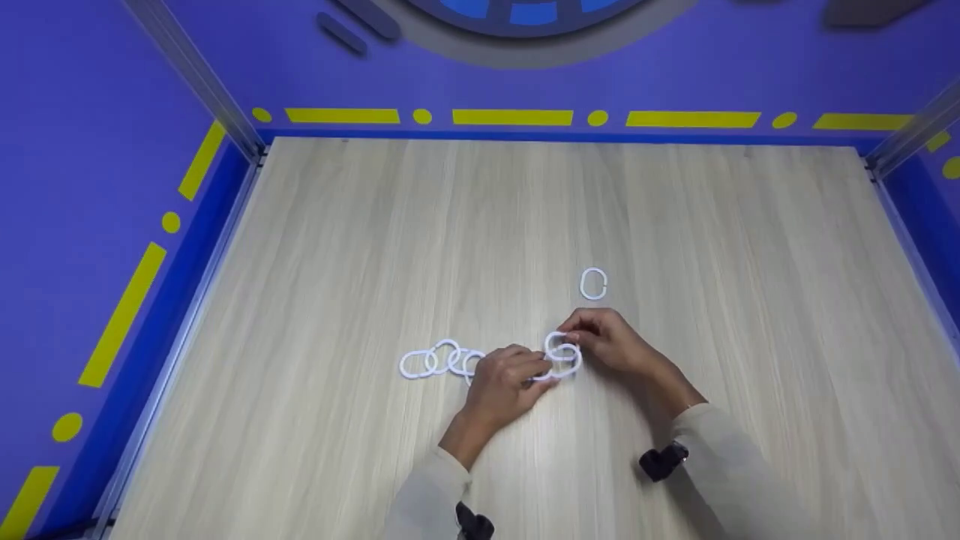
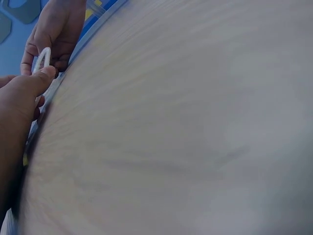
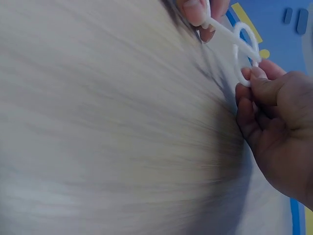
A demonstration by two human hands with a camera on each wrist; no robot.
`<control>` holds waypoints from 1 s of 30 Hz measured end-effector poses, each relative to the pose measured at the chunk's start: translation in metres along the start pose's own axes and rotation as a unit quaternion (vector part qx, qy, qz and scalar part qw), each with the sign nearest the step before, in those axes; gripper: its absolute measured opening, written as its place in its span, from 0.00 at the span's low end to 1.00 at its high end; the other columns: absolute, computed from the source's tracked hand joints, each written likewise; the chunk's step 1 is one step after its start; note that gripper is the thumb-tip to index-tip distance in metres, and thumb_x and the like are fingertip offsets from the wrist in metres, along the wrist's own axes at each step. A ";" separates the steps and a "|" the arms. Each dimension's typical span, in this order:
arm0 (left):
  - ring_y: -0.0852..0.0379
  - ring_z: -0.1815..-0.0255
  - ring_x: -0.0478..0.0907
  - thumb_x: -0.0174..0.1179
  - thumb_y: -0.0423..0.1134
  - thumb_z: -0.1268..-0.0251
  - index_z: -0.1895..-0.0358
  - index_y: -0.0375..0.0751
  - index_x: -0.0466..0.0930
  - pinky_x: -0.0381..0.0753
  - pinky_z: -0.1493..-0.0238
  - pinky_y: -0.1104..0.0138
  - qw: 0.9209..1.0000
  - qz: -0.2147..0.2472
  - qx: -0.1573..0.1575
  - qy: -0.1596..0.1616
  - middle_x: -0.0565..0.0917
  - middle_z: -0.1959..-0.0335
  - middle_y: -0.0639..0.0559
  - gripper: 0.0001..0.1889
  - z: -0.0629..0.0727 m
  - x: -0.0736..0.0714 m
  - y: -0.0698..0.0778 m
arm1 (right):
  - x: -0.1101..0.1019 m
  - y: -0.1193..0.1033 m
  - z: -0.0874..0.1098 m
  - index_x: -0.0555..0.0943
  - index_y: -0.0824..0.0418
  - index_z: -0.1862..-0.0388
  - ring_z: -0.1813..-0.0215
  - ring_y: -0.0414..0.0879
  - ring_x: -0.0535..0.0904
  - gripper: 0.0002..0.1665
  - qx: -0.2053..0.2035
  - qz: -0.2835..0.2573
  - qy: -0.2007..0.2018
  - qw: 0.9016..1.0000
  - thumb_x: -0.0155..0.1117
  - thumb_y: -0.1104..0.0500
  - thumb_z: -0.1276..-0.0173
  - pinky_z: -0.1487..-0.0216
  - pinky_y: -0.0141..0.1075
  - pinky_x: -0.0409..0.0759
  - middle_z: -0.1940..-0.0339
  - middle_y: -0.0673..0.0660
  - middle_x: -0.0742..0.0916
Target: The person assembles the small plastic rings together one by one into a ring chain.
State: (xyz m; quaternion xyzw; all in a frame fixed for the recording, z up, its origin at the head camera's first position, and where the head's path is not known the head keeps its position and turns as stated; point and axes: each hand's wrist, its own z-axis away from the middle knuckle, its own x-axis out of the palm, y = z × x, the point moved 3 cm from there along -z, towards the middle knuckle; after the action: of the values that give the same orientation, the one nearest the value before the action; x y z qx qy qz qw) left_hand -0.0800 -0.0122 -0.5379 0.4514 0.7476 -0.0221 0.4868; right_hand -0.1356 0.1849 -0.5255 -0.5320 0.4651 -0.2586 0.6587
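Note:
Several white plastic oval links (image 1: 403, 364) hang together as a chain, which trails out on the left from under my left hand (image 1: 506, 382). Thumb and fingers of that hand pinch the link (image 3: 234, 40) at the chain's right end. My right hand (image 1: 616, 343) pinches another white link (image 3: 236, 63) between thumb and forefinger. In the right wrist view these two links cross, one passing through the other's loop. The left wrist view shows both hands close together around a white link (image 2: 41, 59). Part of the chain is hidden beneath my left hand.
One loose white link (image 1: 583, 283) with a small gap in its side lies on the wooden tabletop (image 1: 450, 225), just beyond my right hand. Blue panels (image 1: 525, 82) with yellow markings stand along the back and sides. Each sleeve carries a black wrist device (image 1: 661, 461).

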 end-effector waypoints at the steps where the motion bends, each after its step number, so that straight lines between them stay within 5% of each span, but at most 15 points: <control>1: 0.61 0.58 0.88 0.73 0.48 0.40 0.62 0.50 0.91 0.84 0.55 0.67 1.000 0.002 -0.003 0.002 0.92 0.61 0.60 0.09 0.000 0.000 0.000 | 0.000 0.000 0.000 0.84 0.74 0.58 0.60 0.31 0.80 0.06 0.000 0.001 -0.005 1.000 0.61 0.72 0.30 0.55 0.22 0.78 0.60 0.72 0.88; 11: 0.62 0.58 0.87 0.75 0.47 0.43 0.62 0.50 0.91 0.83 0.56 0.68 1.000 -0.010 -0.009 0.007 0.92 0.61 0.59 0.09 0.000 0.001 -0.001 | -0.007 0.008 0.011 0.83 0.76 0.51 0.57 0.30 0.80 0.11 -0.016 -0.009 0.042 0.999 0.58 0.72 0.27 0.54 0.22 0.78 0.56 0.75 0.86; 15: 0.63 0.59 0.86 0.75 0.47 0.43 0.62 0.51 0.90 0.82 0.59 0.69 1.000 -0.021 -0.015 0.013 0.92 0.62 0.61 0.09 0.000 0.001 -0.001 | -0.013 0.012 0.018 0.83 0.74 0.49 0.57 0.30 0.81 0.12 0.014 -0.016 0.059 0.998 0.60 0.71 0.28 0.55 0.22 0.79 0.55 0.73 0.87; 22: 0.62 0.59 0.86 0.75 0.48 0.43 0.62 0.51 0.90 0.83 0.56 0.66 0.999 -0.026 -0.026 0.028 0.91 0.61 0.60 0.09 0.000 0.002 -0.001 | -0.021 0.015 0.033 0.86 0.71 0.52 0.68 0.33 0.79 0.11 0.076 -0.012 0.096 0.992 0.67 0.66 0.31 0.73 0.26 0.74 0.60 0.64 0.90; 30: 0.62 0.56 0.85 0.76 0.49 0.45 0.62 0.52 0.90 0.81 0.51 0.65 0.997 -0.061 -0.037 0.038 0.92 0.60 0.60 0.10 0.001 0.002 -0.001 | -0.022 0.017 0.037 0.86 0.74 0.54 0.72 0.32 0.77 0.12 0.083 -0.026 0.097 0.991 0.69 0.67 0.33 0.75 0.25 0.72 0.66 0.53 0.91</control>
State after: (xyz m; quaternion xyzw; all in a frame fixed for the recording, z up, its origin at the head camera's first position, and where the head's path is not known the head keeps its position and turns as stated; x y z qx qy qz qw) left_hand -0.0801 -0.0120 -0.5405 0.3872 0.7922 -0.0070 0.4716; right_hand -0.1146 0.2251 -0.5339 -0.4602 0.4896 -0.3638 0.6452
